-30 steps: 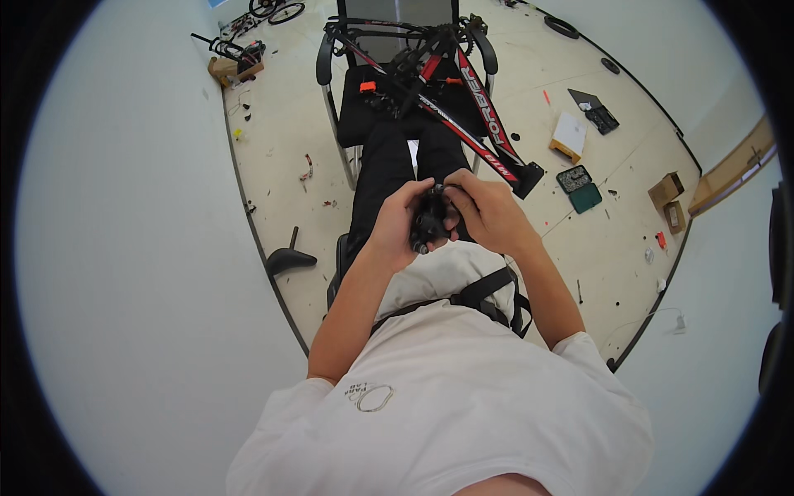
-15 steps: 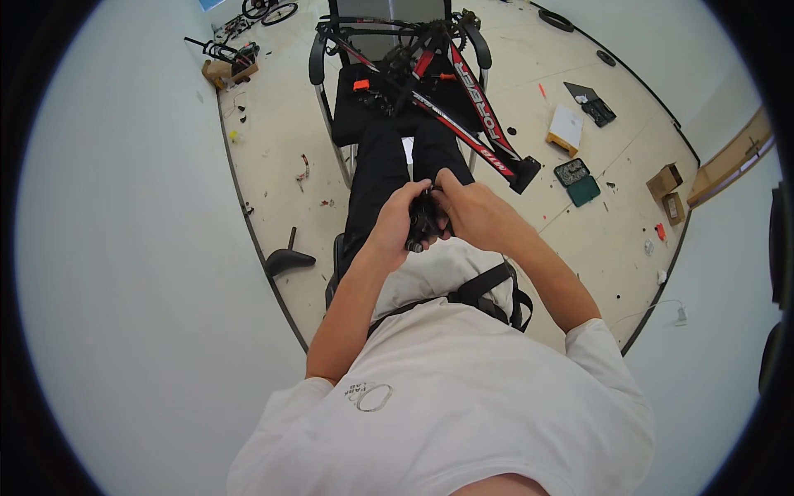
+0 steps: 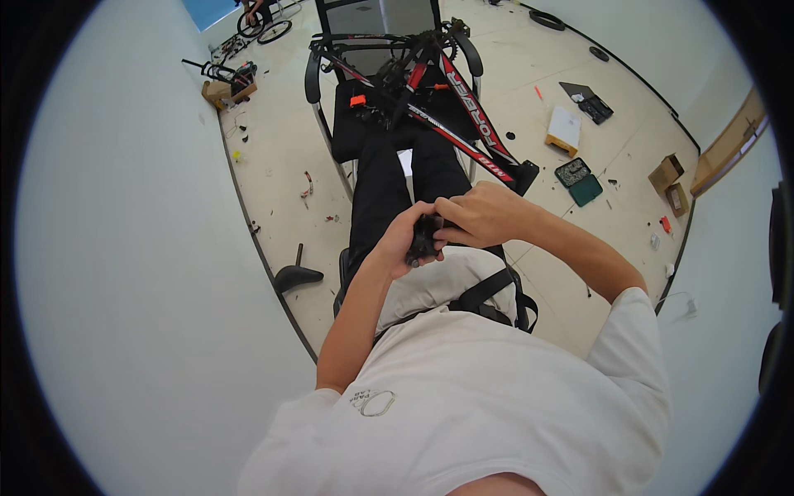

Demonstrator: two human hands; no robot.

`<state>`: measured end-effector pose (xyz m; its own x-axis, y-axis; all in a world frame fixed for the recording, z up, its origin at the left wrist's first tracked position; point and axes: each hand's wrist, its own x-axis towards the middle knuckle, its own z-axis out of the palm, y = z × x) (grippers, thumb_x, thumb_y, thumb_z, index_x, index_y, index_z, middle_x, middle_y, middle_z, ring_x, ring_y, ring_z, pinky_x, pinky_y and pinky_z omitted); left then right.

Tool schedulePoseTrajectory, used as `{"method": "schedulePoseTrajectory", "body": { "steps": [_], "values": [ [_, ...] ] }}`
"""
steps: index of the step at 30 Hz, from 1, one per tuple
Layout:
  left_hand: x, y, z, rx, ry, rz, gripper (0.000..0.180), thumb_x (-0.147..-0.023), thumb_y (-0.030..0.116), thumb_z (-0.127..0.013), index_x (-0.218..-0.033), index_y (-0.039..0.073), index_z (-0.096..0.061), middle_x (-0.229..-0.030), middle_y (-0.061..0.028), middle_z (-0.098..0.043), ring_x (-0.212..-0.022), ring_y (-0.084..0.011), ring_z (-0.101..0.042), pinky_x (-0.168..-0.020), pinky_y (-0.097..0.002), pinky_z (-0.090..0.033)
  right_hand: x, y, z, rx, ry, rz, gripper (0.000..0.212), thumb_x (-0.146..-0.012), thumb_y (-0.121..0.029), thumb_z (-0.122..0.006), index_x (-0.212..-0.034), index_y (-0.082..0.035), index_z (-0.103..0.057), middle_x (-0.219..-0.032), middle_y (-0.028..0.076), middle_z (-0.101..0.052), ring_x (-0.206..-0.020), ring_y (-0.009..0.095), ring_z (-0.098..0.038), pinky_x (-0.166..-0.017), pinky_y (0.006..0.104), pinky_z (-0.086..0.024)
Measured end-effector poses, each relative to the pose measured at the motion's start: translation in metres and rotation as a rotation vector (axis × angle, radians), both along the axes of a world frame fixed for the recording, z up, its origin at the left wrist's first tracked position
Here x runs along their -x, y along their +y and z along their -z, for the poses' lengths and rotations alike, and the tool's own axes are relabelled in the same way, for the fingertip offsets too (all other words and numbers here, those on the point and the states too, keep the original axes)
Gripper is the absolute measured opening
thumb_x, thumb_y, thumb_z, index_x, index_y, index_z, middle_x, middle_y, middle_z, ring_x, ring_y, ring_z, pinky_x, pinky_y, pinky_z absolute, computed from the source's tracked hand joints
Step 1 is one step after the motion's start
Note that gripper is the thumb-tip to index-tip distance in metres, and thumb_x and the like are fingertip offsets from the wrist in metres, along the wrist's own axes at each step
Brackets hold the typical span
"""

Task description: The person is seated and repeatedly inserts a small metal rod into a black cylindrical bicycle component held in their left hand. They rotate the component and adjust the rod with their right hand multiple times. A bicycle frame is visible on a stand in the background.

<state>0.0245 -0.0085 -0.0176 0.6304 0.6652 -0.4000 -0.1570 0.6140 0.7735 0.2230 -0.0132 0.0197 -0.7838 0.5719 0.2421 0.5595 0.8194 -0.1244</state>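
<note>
Over my lap, my left hand (image 3: pixel 400 238) is closed round a small black part (image 3: pixel 423 240), apparently a bicycle component whose exact kind I cannot make out. My right hand (image 3: pixel 490 213) comes in from the right with its fingers bent and pinched at the part's upper right side. Whether those fingers hold the part itself or something small on it is hidden. Beyond my knees, a black, red and white bicycle frame (image 3: pixel 470 103) lies across a black office chair (image 3: pixel 346 136). A small orange-red object (image 3: pixel 357 101) rests on the seat.
A bicycle saddle (image 3: pixel 298 277) lies on the floor at left. At right are an open green case (image 3: pixel 585 190), a white box (image 3: pixel 564 128), a black tool case (image 3: pixel 595 107) and cardboard boxes (image 3: pixel 667 172). Another person (image 3: pixel 263 10) is by wheels at far left.
Both hands have shifted slightly down in the picture. My right elbow has swung outward and the right hand has turned about the black part. The other person has come into view.
</note>
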Motion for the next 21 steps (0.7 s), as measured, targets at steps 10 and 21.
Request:
{"method": "schedulePoseTrajectory", "body": {
  "steps": [10,21],
  "values": [
    [0.011,0.002,-0.009,-0.604,0.25,-0.028,0.022,-0.09,0.026,-0.06,-0.078,0.009,-0.056,-0.057,-0.0011,-0.057,-0.048,-0.0083,-0.056,-0.038,-0.0216,-0.035,-0.055,0.019,-0.019,0.794,0.389,0.247,0.023,-0.086,-0.022,-0.07,-0.079,0.001,-0.068,-0.06,0.002,-0.057,-0.053,0.007,-0.049,-0.049,0.0249,-0.038],
    [0.001,0.015,0.03,-0.36,0.138,-0.528,0.03,-0.09,0.028,-0.065,-0.077,0.002,-0.058,-0.064,-0.0034,-0.057,-0.055,-0.0096,-0.052,-0.048,-0.027,-0.043,0.06,-0.004,-0.031,0.067,0.119,-0.156,0.016,-0.077,-0.019,-0.069,-0.082,-0.004,-0.067,-0.071,0.011,-0.065,-0.063,0.031,-0.064,-0.061,0.0394,-0.052]
  ]
}}
